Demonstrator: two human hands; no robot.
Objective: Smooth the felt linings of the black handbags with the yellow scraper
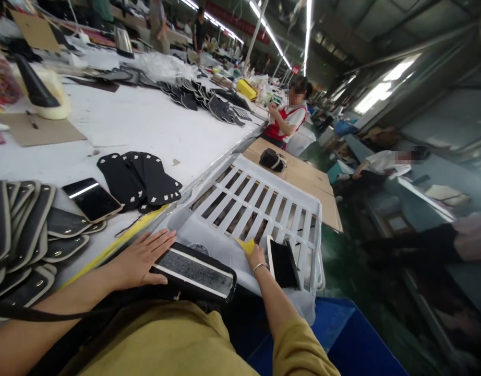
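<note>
My left hand (148, 258) lies flat, fingers stretched, over the left end of a long black piece (199, 271) that has a grey fuzzy middle and white strips along it. My right hand (256, 257) pinches a small thin yellow piece (246, 245) above the grey slatted plastic crate (260, 180); whether it is a scraper or a scrap, I cannot tell. Just right of my right wrist, a black panel with a white edge (283, 262) rests on the crate.
On the white table (146, 122) lie black cut pieces (141, 180), a phone (92, 199) and stacked grey-edged panels (25, 224). A blue bin (342, 324) stands below the crate. Cardboard (303, 177) lies beyond it. A co-worker in a red apron (285, 117) is farther along.
</note>
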